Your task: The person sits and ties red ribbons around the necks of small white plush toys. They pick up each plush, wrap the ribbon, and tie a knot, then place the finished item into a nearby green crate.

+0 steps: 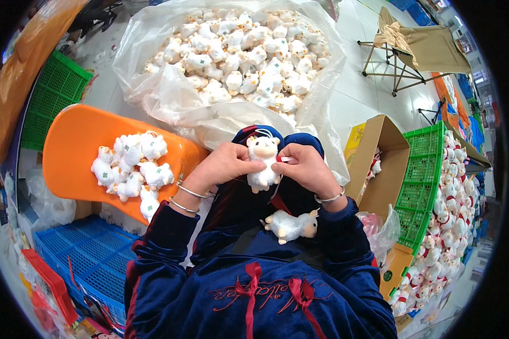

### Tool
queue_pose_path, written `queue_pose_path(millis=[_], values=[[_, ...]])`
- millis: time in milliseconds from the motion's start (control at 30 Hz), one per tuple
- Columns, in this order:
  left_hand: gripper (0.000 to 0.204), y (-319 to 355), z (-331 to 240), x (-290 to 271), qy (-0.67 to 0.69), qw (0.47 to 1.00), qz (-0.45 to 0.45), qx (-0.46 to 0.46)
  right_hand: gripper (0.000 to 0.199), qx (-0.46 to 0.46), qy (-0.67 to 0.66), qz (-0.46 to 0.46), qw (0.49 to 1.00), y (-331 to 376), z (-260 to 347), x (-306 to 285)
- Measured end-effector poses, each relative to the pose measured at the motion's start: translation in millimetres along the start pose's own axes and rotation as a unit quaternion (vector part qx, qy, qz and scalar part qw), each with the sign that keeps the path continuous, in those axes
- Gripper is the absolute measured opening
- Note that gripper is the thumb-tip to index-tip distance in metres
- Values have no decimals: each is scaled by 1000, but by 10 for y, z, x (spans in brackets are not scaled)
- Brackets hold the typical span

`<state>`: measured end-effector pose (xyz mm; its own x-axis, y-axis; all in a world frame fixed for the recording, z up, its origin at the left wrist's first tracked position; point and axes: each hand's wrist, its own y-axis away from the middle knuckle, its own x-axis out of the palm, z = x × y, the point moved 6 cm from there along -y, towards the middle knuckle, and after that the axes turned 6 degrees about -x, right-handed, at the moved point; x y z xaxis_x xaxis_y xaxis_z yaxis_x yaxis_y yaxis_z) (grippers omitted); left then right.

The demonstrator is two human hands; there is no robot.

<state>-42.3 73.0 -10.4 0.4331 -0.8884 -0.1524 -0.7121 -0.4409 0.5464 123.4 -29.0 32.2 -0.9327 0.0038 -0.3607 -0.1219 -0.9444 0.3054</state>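
Note:
A small white plush sheep [263, 148] is held upright above my knees, its face toward me and a hanging loop at its head. My left hand [225, 165] is closed on its left side, the thumb across its chest. On the other side, my right hand [306, 169] pinches a narrow red ribbon [280, 159] with a white end at the sheep's neck. How far the ribbon goes round the neck is hidden. A second plush sheep [288, 227] lies on its side in my lap, touched by neither hand.
Ahead sits a big clear plastic bag [144, 85] full of plush sheep. On my left, an orange stool [73, 152] carries several more, above a blue crate [90, 254]. To the right stand a cardboard box [387, 164], a green crate [418, 186] by red-collared plush toys, and a folding chair [430, 48].

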Motion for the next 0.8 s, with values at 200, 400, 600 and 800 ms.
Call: queue_pose_path(millis=[200,400,600,800], values=[[35,-210,-284,295,18,998,6,67,20,-11,46,-73,996,222,-41,-318],[35,-488,-492,572,58,995,20,83,25,-3,43,-137,990,300,-222,-637],[32,-544,-427,312,-12,997,-53,48,35,-13,84,-141,986,3,-267,-608],[27,-375,-412,279,74,996,-43,35,28,17,-126,-54,990,-60,-312,-349]])
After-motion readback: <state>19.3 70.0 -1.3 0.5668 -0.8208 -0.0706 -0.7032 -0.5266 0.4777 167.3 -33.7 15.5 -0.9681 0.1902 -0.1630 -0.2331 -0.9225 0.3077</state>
